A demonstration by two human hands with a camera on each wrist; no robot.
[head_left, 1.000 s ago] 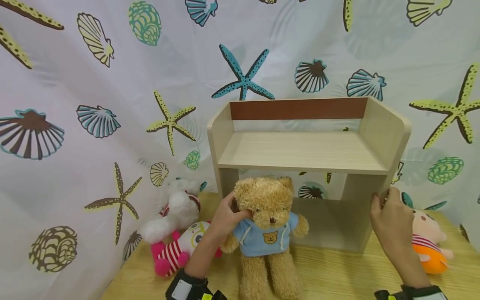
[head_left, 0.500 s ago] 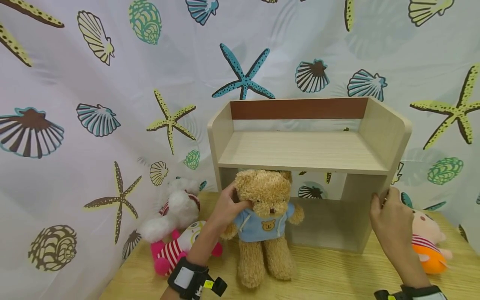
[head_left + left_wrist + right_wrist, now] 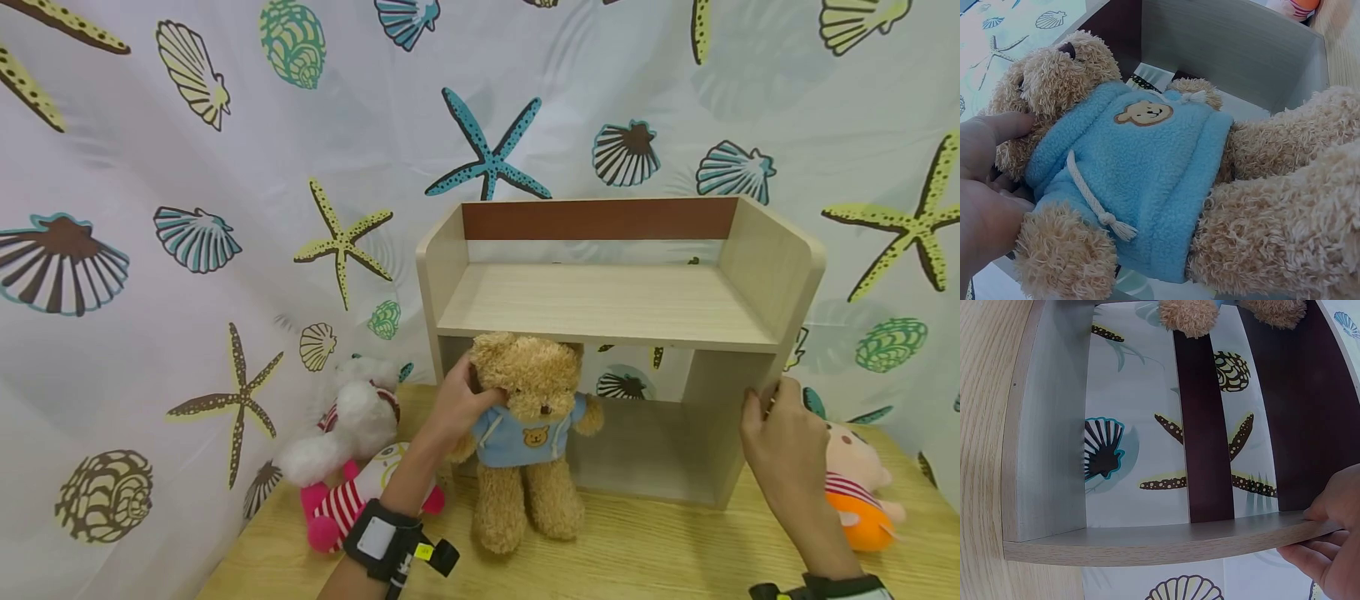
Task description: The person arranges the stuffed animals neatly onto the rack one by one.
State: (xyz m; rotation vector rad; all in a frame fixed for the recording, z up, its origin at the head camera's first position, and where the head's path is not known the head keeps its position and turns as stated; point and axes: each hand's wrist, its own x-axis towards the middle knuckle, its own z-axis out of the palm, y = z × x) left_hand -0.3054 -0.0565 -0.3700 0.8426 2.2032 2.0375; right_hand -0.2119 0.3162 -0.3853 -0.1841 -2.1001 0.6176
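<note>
The left hand (image 3: pixel 456 408) gripped the teddy bear (image 3: pixel 529 442) by its head (image 3: pixel 532 375), upright at the left front of the lower compartment (image 3: pixel 645 446) of the bookshelf (image 3: pixel 600 220); the right hand (image 3: pixel 787 446) clasped its right panel (image 3: pixel 780 250). Ducking the head below the middle board (image 3: pixel 611 300) seemed wise.

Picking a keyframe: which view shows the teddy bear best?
Head: the teddy bear shows nearly whole, partly covered by the left hand. Left wrist, closer, crops it; right wrist catches only bits at the top edge.
</note>
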